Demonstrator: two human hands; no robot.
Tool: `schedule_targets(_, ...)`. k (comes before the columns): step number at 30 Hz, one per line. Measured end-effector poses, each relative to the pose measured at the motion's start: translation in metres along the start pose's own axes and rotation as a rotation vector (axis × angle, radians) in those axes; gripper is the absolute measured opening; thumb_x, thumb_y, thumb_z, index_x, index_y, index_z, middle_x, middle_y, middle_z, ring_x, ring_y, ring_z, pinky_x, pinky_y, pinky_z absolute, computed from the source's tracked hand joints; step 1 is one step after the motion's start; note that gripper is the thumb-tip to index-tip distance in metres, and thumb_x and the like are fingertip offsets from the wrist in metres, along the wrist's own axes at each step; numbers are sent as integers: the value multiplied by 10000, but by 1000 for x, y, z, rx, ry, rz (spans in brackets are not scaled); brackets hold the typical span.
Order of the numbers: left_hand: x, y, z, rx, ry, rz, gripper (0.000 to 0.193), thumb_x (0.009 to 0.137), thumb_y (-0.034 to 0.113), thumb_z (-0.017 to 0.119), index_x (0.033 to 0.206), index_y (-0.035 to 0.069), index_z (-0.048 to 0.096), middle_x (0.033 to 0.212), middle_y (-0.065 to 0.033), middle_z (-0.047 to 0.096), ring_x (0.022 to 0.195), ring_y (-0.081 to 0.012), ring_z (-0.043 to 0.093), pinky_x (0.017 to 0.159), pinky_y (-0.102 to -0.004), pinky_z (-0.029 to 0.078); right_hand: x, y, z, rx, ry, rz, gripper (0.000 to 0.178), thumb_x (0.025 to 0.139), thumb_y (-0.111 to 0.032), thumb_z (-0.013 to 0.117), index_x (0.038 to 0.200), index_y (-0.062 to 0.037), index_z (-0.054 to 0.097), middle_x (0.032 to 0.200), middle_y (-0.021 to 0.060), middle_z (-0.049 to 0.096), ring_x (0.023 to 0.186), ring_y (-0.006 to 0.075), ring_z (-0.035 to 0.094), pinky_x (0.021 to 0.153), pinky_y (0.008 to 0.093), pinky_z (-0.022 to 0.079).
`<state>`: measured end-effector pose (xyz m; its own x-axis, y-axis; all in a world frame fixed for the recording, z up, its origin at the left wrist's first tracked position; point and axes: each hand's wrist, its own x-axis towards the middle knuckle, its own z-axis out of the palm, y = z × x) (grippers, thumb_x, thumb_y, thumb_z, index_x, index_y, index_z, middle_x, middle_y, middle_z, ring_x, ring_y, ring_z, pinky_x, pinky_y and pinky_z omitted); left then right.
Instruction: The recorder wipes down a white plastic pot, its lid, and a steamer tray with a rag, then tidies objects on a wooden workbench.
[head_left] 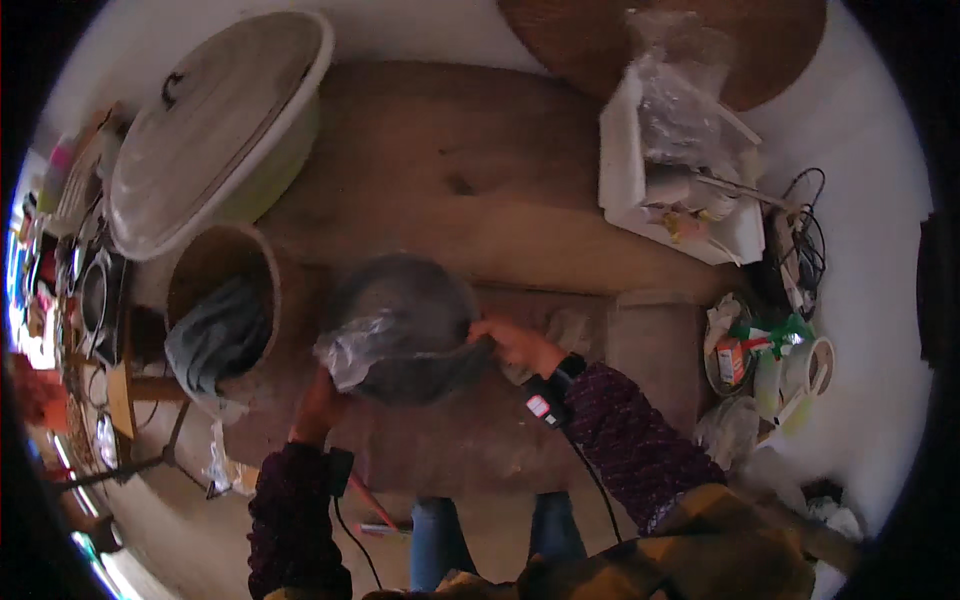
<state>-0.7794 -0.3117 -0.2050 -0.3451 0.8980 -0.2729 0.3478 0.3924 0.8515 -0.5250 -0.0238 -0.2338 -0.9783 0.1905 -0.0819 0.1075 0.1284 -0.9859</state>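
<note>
A dark grey round bowl [425,365], blurred, is held in front of me over the brown surface. My right hand [515,343] grips its right rim, with the fingers closed around the edge. At the near left side my left hand [318,405] is closed against the bowl, its fingertips mostly hidden. A crumpled clear plastic bag [360,345] lies across the bowl's left part, close to the left hand. Left of the bowl stands a brown tub [288,325] with a grey-blue cloth [225,330] hanging over its rim.
A large pale tub with a round lid [230,110] stands at the far left. A white foam box [625,190] holding plastic wrap and oddments is at the far right, near black cables [815,235]. A tape roll [820,365] and a small orange box [731,362] lie at the right.
</note>
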Motion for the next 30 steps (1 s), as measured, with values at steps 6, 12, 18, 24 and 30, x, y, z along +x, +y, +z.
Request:
schedule_targets(6, 17, 15, 5, -50, 23, -3, 764, 683, -39, 616, 1340, 49, 237, 1280, -129, 426, 1214, -251, 388, 988, -326, 327, -19, -20, -9, -63, 18, -12, 497, 669, 99, 470, 1113, -116, 527, 1161, 82, 509, 1125, 219, 457, 971, 361, 332)
schedule_targets(12, -3, -101, -31, 174, -199, -199, 652, 648, 108, 698, 1242, 32, 441, 1219, -171, 482, 1117, -315, 469, 898, -389, 406, -31, -71, -19, 228, 50, 122, 517, 759, -206, 563, 1255, -103, 462, 1344, 100, 393, 1242, 251, 357, 988, 365, 331)
schedule_targets(18, 33, -38, -6, -431, 51, -337, 593, 704, 162, 659, 1245, 37, 449, 1209, -156, 496, 1080, -306, 489, 881, -405, 427, -132, -66, -28, 166, 851, 305, 701, 796, -378, 630, 1331, -48, 318, 1328, 137, 366, 1188, 248, 383, 965, 391, 342)
schedule_targets(24, -22, 124, 10, -493, 336, -387, 444, 851, 237, 527, 1249, 56, 453, 1236, -162, 472, 1100, -332, 471, 928, -450, 412, -447, -83, -75, 414, 1595, 172, 415, 864, -185, 560, 1234, -51, 429, 1161, 94, 499, 959, 188, 538, 830, 300, 446)
schedule_targets(30, -34, 195, 80, -215, 416, -329, 498, 898, 323, 484, 1323, 96, 358, 1285, -147, 432, 1147, -367, 426, 936, -490, 411, -705, -5, -64, -641, 1471, 965, 510, 763, -195, 667, 1206, -47, 463, 1113, 141, 535, 969, 246, 555, 826, 355, 450)
